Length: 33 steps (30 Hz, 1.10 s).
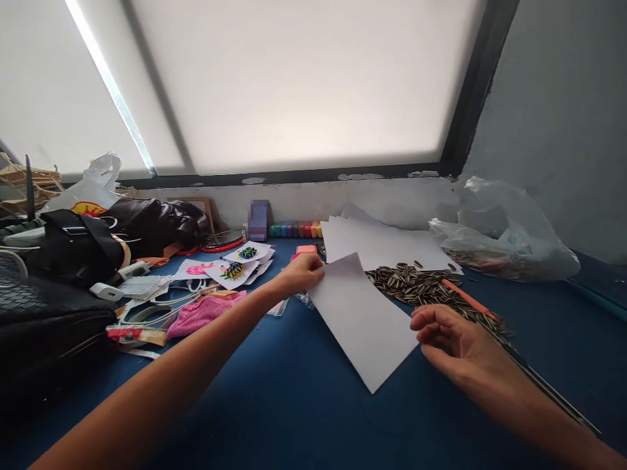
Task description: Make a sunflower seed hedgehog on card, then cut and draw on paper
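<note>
A white sheet of paper [365, 320] is held slantwise above the blue tabletop. My left hand [302, 273] pinches its far left corner between thumb and fingers. Close to the sheet's right corner is my right hand [453, 339], its fingers loosely curled and apart from the thumb; nothing shows between them. Behind the sheet lies a heap of striped sunflower seeds [416, 285], with an orange strip [470, 299] resting across it. A stack of white paper [386, 241] lies further back, a few seeds on its front edge.
At the left are a black bag [44, 320], a pink cloth [206, 314], white cables, a charger [106, 292] and paper pieces with colourful decorations [235, 269]. A row of coloured blocks [296, 230] stands by the wall. A clear plastic bag [509, 235] sits back right.
</note>
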Tool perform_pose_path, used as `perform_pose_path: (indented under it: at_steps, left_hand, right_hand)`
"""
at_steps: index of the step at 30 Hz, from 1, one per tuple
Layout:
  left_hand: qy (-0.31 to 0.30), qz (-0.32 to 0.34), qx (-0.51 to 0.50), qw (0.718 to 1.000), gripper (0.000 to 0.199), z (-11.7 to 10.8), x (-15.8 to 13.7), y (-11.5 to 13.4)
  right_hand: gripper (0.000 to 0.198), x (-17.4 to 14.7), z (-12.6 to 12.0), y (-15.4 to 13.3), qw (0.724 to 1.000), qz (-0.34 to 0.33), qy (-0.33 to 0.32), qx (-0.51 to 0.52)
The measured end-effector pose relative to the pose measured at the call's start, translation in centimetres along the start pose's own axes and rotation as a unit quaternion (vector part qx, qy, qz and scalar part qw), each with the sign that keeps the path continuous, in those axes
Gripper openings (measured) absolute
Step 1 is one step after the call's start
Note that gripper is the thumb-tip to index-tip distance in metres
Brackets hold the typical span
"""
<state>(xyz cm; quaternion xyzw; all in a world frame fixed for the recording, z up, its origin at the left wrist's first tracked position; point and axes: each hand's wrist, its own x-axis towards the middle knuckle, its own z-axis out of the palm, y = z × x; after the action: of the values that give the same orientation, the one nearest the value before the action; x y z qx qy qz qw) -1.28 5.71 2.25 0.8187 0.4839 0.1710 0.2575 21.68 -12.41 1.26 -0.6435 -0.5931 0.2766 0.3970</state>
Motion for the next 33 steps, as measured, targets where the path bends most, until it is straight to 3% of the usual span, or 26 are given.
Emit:
perform_pose_path:
  at_steps: [3, 6, 9, 11, 14, 17, 20, 24, 27, 29, 31, 33]
  left_hand:
    - [-0.059, -0.08, -0.103, 0.99, 0.011, -0.9, -2.5, -1.0]
    - [-0.132, -0.089, -0.076, 0.984, 0.022, -2.2, -4.8, -1.4]
    - [-0.221, -0.079, -0.051, 0.971, 0.02, -3.2, -5.9, -1.2]
    - [-0.17, -0.058, -0.002, 0.984, 0.025, -3.3, -5.7, -1.0]
    - [-0.005, 0.007, 0.13, 0.992, 0.024, -2.6, -4.9, -0.9]
    - [-0.007, 0.052, 0.2, 0.978, 0.047, -1.3, -3.7, -1.2]
    - [-0.006, 0.054, 0.212, 0.976, 0.044, -0.2, -2.5, -1.4]
    - [0.053, 0.046, 0.212, 0.975, 0.039, 0.4, -2.0, -0.4]
    - [0.098, 0.084, 0.089, 0.988, 0.027, 0.8, -2.9, 1.8]
    - [0.001, 0.108, -0.091, 0.99, 0.02, 1.2, -3.9, 3.7]
    - [-0.132, 0.141, -0.228, 0.954, 0.023, 1.9, -5.0, 5.4]
    - [-0.198, 0.168, -0.294, 0.92, 0.024, 2.7, -5.8, 6.7]
  right_hand:
    - [0.015, -0.1, -0.1, -0.6, 1.0, -0.007, 0.009, 0.004]
    - [0.011, -0.1, -0.3, -0.7, 1.0, -0.01, 0.011, 0.003]
    - [0.012, 0.0, -0.4, -0.5, 1.0, 0.006, -0.021, -0.022]
    - [0.015, 0.0, -0.5, -0.3, 0.997, 0.022, -0.043, -0.054]
    - [0.02, 0.0, -0.5, -0.2, 0.994, 0.013, -0.045, -0.096]
    - [0.022, 0.0, -0.4, -0.3, 0.994, -0.01, -0.039, -0.105]
    - [0.023, 0.0, -0.3, -0.3, 0.995, -0.017, -0.055, -0.078]
    - [0.023, -0.1, -0.1, -0.2, 0.997, -0.017, -0.071, -0.039]
    - [0.023, -0.2, 0.0, -0.4, 0.997, -0.002, -0.064, -0.034]
    - [0.022, -0.3, 0.1, -0.6, 0.998, 0.007, -0.059, -0.024]
    - [0.023, -0.3, 0.2, -0.8, 0.998, 0.009, -0.062, 0.005]
    - [0.026, -0.4, 0.4, -1.1, 0.997, 0.008, -0.07, 0.043]
